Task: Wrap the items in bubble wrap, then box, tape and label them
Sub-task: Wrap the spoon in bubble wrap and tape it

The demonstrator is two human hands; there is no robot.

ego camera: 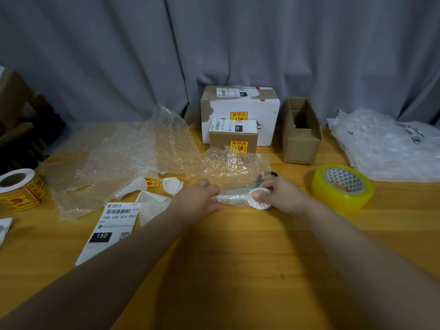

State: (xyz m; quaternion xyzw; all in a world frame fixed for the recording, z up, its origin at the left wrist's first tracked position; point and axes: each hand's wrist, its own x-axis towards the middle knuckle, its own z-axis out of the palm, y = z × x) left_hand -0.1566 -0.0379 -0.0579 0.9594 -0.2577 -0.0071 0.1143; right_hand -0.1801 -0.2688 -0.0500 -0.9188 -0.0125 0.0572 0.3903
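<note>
Bubble wrap (234, 166), crinkly and clear, lies mid-tabletop (238, 270); we roll its near edge over a white plastic spoon (247, 198), left hand (202, 198) pinching the handle end, right hand (283, 194) the bowl. Two labelled boxes (238, 125) look finished; the open brown carton (301, 136), glossy yellow tape (341, 188) and label (108, 231) await.

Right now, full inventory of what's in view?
Spoon: 1, white, table centre, partly in bubble wrap, held by both hands.
Bubble wrap: several clear sheets, left and centre.
Sealed boxes: 2, white and brown, back centre.
Open box: 1, brown, back right.
Tape roll: 1, yellow, right.
Sticker roll: 1, yellow and red, left edge.
Shipping label: 1, white, front left.
Plastic bag: 1, clear, far right.
Left hand: on spoon handle.
Right hand: on spoon bowl.
</note>
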